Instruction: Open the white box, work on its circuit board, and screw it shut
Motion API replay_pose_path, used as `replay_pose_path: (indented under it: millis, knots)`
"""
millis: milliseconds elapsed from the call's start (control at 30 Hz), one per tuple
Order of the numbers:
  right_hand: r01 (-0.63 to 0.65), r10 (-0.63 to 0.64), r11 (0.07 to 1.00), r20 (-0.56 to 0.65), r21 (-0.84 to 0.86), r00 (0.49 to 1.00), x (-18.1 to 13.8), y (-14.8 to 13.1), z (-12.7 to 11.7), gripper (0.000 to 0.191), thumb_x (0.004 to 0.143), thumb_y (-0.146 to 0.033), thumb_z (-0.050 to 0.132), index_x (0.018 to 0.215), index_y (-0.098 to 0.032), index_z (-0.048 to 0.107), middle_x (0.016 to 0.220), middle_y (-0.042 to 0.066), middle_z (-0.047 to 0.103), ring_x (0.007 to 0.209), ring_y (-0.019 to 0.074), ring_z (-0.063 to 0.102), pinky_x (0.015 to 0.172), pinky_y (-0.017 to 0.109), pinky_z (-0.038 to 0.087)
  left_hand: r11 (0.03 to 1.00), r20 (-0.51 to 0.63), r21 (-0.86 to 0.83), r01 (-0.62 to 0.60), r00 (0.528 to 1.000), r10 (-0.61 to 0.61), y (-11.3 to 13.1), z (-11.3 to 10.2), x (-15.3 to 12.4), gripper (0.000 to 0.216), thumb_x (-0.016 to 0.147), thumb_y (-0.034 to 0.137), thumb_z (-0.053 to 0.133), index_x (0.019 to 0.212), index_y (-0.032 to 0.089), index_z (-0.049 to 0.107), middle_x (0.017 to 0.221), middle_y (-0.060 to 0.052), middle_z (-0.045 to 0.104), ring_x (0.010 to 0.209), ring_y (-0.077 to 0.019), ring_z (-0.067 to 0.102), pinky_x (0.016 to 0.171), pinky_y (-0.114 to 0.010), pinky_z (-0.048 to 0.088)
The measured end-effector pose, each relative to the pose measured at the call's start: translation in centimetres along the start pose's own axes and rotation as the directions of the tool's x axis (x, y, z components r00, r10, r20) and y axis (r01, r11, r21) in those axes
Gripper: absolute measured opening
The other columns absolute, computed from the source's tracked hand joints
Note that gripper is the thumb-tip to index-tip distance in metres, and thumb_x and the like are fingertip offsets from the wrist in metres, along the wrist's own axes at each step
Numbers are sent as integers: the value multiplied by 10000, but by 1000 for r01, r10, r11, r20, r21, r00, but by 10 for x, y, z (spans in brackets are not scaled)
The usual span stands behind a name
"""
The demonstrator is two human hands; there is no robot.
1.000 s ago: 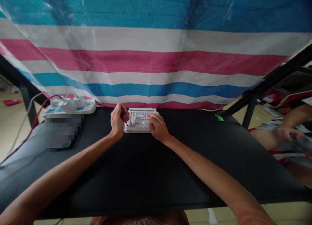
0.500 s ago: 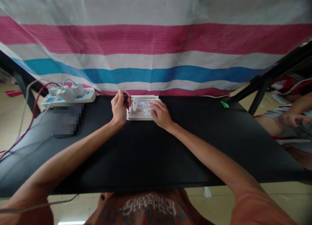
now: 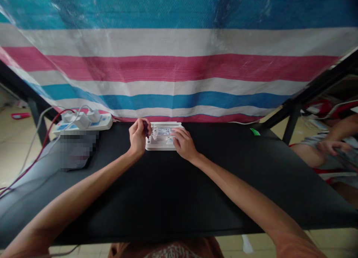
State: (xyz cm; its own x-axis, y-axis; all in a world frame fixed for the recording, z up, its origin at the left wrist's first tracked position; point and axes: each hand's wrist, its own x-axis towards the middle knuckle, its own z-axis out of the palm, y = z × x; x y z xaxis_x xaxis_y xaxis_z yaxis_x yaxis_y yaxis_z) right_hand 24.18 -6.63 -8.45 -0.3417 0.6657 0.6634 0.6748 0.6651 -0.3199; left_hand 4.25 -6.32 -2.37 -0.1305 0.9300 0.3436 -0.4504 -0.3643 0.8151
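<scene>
A white flat device (image 3: 163,137) with vent slots and a label lies on the black table (image 3: 173,191) near its far edge. My left hand (image 3: 137,137) is curled at the device's left end, pinching a small dark tool (image 3: 145,128) whose tip meets the device's corner. My right hand (image 3: 182,142) rests on the device's right side, fingers bent and pressing down on it.
A white power strip (image 3: 84,122) with plugs and red and white cables sits at the far left. A blurred dark object (image 3: 78,150) lies beside it. A striped tarp (image 3: 179,64) hangs behind. A green scrap (image 3: 254,131) lies far right. Another person's arm (image 3: 330,142) shows at right.
The view tilted down and came back up. Both hands have stayed on the device; the left hand's tool has shifted slightly at the corner.
</scene>
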Motion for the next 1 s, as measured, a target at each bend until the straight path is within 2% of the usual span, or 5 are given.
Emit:
replay_pose_path:
  millis: [167,467,633,767,1000]
  knots:
    - [-22,22,1000,29,-1,999,0,1,0,263,941,-212,430,1062,-196,662,1202,128,665,1189,269,573,1033,473,449,993,64,-103,64,996,-58,4,1,3,389,813,492,725,707,175,527,519,69,359,417,-50,301,397,-163,230]
    - [-26,26,1000,20,12,999,-1,2,2,267,941,-221,431,1061,-184,667,1206,131,663,1198,261,562,1042,466,442,994,-34,69,-85,996,88,-1,0,-3,297,832,404,726,738,174,564,625,13,545,506,-83,480,446,-193,336]
    - [-22,22,1000,19,5,1000,-1,1,1,255,938,-209,439,1055,-195,665,1198,125,666,1188,262,572,1043,473,445,998,38,33,51,998,-52,2,-1,2,422,830,545,677,693,164,560,531,45,417,415,-67,373,397,-192,276]
    - [-9,9,1000,5,7,1000,-1,2,1,251,938,-211,437,1054,-201,660,1183,123,669,1177,262,579,1036,476,453,993,92,-79,92,992,-85,4,2,2,365,783,471,750,774,202,503,514,92,331,411,-52,278,397,-152,215]
    - [-5,5,1000,-8,5,1000,-1,1,0,254,936,-206,439,1054,-200,664,1177,120,676,1171,260,586,1034,473,463,1000,14,11,4,1000,-4,-3,-3,0,305,785,376,747,694,167,544,609,26,524,468,-63,425,420,-174,306]
